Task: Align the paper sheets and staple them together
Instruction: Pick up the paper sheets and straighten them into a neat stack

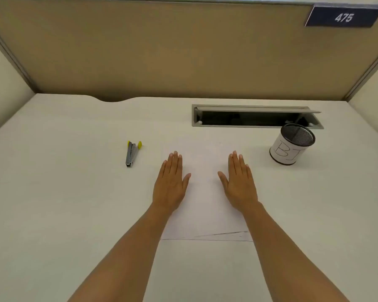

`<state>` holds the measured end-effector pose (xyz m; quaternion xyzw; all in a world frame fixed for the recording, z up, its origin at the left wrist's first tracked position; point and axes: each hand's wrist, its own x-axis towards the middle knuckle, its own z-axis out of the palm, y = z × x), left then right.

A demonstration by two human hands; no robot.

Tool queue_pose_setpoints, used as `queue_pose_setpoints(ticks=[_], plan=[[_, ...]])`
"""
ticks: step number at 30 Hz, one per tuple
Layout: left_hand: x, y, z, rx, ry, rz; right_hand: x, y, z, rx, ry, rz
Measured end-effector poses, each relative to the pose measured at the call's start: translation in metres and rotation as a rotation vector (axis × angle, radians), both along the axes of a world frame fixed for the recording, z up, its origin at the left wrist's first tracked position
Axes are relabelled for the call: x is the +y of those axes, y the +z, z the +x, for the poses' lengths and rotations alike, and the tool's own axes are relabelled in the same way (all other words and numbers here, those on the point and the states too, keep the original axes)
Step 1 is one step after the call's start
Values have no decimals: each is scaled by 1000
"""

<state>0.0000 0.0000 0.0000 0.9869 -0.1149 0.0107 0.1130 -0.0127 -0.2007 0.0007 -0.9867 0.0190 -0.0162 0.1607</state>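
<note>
White paper sheets (205, 205) lie flat on the pale desk in front of me, their near edges slightly skewed against each other at the bottom. My left hand (171, 184) rests flat, palm down, on the left side of the sheets. My right hand (240, 184) lies flat on the right side. Both hands hold nothing, with fingers extended and close together and thumbs spread. A metal stapler (132, 153) with yellow ends lies on the desk to the left of my left hand, apart from the paper.
A black mesh pen cup (291, 144) with a white paper label stands at the right. Behind it is an open grey cable hatch (255, 116) in the desk. Tan cubicle walls (183, 51) enclose the desk on three sides.
</note>
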Motion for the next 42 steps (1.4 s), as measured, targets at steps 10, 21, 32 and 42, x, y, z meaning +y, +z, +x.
queue_pose_setpoints(ticks=[10, 21, 32, 42], plan=[[4, -22, 1, -34, 5, -29, -2, -25, -5, 25, -3, -28], [4, -17, -1, 19, 136, -128, -1, -14, -5, 20, -83, 138], [-12, 13, 15, 96, 576, -773, 5, 6, 14, -118, -536, 541], [-9, 28, 34, 234, 795, -985, -9, 13, 21, -36, -712, 861]])
